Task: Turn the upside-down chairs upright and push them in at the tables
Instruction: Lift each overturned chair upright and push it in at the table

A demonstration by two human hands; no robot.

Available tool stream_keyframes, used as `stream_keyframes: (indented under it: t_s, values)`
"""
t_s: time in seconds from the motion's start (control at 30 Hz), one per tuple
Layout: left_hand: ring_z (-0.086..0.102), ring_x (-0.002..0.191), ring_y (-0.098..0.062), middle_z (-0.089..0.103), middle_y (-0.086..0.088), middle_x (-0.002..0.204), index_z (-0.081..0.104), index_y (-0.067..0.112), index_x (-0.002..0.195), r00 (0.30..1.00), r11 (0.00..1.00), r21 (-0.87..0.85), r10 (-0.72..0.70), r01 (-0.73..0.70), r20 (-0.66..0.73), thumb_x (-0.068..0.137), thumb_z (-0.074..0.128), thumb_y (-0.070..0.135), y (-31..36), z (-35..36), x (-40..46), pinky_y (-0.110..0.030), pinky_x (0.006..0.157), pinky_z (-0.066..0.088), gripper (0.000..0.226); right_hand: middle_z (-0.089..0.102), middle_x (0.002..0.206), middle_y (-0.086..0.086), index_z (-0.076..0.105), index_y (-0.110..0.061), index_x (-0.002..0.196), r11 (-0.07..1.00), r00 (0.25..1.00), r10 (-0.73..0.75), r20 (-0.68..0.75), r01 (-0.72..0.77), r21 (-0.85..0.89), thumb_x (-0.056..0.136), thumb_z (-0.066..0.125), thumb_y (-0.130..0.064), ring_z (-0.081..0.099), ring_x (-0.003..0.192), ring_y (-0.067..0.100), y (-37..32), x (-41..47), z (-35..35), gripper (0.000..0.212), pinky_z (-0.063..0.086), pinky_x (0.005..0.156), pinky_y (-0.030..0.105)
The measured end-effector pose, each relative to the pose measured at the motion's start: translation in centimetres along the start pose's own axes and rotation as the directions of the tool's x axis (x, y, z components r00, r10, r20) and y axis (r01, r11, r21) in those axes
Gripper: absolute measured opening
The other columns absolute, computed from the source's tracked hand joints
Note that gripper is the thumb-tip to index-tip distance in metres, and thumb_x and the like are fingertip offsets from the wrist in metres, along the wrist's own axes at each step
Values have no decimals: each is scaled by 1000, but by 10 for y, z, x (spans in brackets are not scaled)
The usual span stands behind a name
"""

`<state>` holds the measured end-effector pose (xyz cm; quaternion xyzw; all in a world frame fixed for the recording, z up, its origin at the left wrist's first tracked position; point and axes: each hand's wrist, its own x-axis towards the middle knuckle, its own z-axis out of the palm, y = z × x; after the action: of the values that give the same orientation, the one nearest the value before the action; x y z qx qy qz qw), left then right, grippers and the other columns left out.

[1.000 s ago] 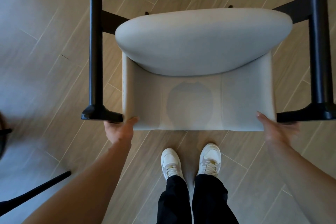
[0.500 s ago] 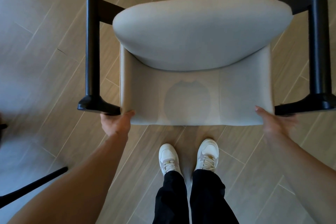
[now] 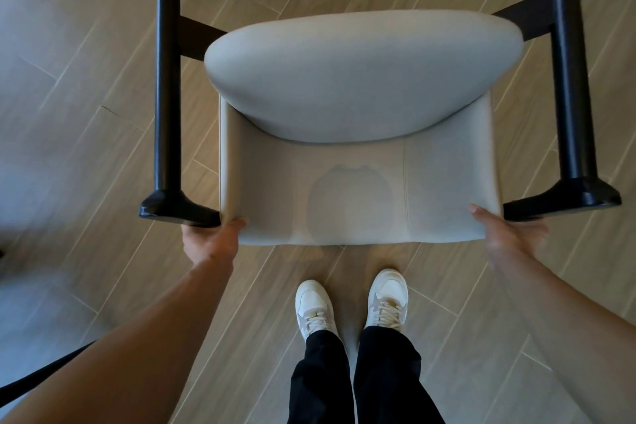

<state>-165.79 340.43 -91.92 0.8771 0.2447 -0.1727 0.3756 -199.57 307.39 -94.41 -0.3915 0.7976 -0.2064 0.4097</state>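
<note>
A grey upholstered chair [image 3: 361, 86] with black wooden arms stands upright on the floor right in front of me, seen from above. Its backrest [image 3: 361, 196] is nearest me, the seat cushion beyond it. My left hand [image 3: 210, 241] grips the backrest's left end, thumb on top, fingers hidden behind it beside the left black arm [image 3: 168, 79]. My right hand [image 3: 506, 234] holds the backrest's right end, thumb on the top edge, fingers blurred behind it near the right black arm [image 3: 568, 79].
Wood-look plank floor [image 3: 86, 96] lies all round the chair. My feet in white shoes [image 3: 351, 306] stand just behind the backrest. A thin black bar [image 3: 41, 375] of some other furniture crosses the lower left corner. No table is in view.
The chair with both hands on it slid up in view and has now come back down and slightly right. My grip on the backrest is unchanged.
</note>
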Motion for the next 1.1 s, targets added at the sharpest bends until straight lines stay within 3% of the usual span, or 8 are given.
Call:
stream_keyframes:
  t_s: [0.13,0.3,0.43,0.5,0.67,0.77,0.97,1.1]
  values:
    - [66,87,-18,67,10,92,65,21,107,1000,1000,5,13,-13,13,59,98,22,16,-5,-4,-31,81,51,58,76,100,0,68,-16,114,999,1000,7,5,-7,-49,46,102,-46,75,80,18,-14,-4,-5,82,58,70,28]
    - [65,92,-26,66,-1,101,64,19,110,1000,999,44,22,-23,11,59,98,22,66,-25,-24,-39,86,57,62,74,87,-6,71,-17,104,993,998,-39,49,44,-109,35,95,-59,73,70,14,-63,-12,-23,85,63,72,39]
    - [65,93,-28,65,-4,101,60,17,111,997,994,91,58,-62,43,58,98,26,125,-47,-37,-39,80,57,65,75,101,5,65,-12,117,985,993,-65,101,80,-153,31,92,-62,74,79,26,-130,-21,-41,103,62,74,42]
    - [66,92,-30,67,-6,102,62,14,115,996,988,136,72,-79,55,57,98,30,153,-56,-41,-39,77,57,70,74,104,9,64,-11,118,979,987,-72,145,98,-180,37,95,-56,74,83,31,-164,-27,-47,99,63,77,50]
    - [65,74,-23,67,-7,89,67,13,102,988,963,229,119,-139,98,56,98,37,225,-75,-49,-31,60,55,60,71,99,10,62,-10,118,945,966,-197,168,233,-232,47,97,-49,67,74,27,-247,-38,-60,88,51,61,30]
    - [60,67,-18,66,-5,83,66,14,95,980,949,251,170,-191,102,55,96,39,259,-79,-49,-24,48,45,56,69,99,12,57,-6,115,902,936,-257,241,322,-286,59,97,-42,64,73,27,-284,-35,-62,78,48,62,32]
    - [62,69,-26,65,-9,83,63,11,91,970,937,255,223,-241,97,50,94,36,308,-73,-47,-27,49,46,57,67,109,20,60,6,119,849,905,-267,332,384,-364,65,94,-40,68,94,36,-348,-21,-54,79,56,79,41]
    - [61,66,-25,64,-8,77,64,12,76,951,914,264,289,-308,109,49,92,34,333,-71,-43,-27,49,44,45,70,98,21,71,3,98,822,885,-282,370,422,-382,65,93,-39,69,80,35,-380,-20,-48,58,56,69,37]
